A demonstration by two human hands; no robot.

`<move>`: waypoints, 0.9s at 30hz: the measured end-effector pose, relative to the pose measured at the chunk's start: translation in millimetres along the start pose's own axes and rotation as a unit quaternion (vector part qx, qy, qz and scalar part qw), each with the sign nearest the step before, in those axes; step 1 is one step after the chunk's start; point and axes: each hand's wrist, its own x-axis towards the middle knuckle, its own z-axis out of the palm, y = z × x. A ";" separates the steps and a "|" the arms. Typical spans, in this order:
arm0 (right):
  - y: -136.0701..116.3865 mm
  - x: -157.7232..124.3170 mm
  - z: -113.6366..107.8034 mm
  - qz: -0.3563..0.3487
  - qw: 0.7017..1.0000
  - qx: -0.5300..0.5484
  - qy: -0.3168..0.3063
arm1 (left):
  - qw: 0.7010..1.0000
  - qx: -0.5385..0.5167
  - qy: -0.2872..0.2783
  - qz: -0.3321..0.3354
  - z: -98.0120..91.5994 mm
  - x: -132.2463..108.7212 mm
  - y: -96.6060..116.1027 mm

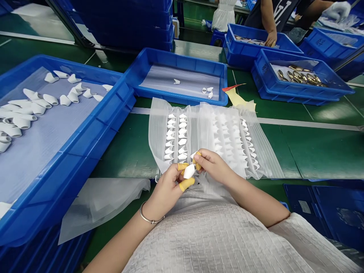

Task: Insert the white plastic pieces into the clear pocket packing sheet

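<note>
My left hand (170, 184), with yellow finger cots, pinches a small white hollow piece (189, 171) with a pointed end, just above the table's near edge. Close beside it, my right hand (212, 163) has its cot-covered thumb and finger pressed together; what they hold is hard to make out. Another white piece (193, 154) shows at those fingertips, and I cannot tell whether it is held. Beyond both hands lies a translucent plastic sheet (155, 125) with similar pieces in rows, some under a folded layer.
At the left, a large blue tray (93, 131) carries many loose white pieces. A second blue tray (182, 99) behind the sheet has several. Bins of gold spoons (301, 76) stand at the right back. A co-worker's hand (271, 38) reaches into another bin. Yellow paper (239, 99) lies behind the sheet.
</note>
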 end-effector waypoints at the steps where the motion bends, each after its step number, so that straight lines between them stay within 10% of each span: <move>1: 0.7 -0.4 -1.6 -0.004 1.000 -0.010 -0.014 | 1.000 0.000 0.003 0.001 -0.3 0.4 -1.4; 10: 3.6 -1.1 -3.7 -0.032 0.997 -0.019 -0.073 | 0.997 -0.077 0.010 0.023 -0.6 2.8 0.2; 17: -2.6 -11.7 -8.2 -0.220 0.932 -0.288 -0.019 | 0.991 -0.122 0.036 0.031 -1.1 2.1 5.3; 27: 5.0 -6.9 -3.1 -0.031 0.997 -0.032 -0.056 | 0.993 0.038 0.073 0.083 -3.6 1.4 2.2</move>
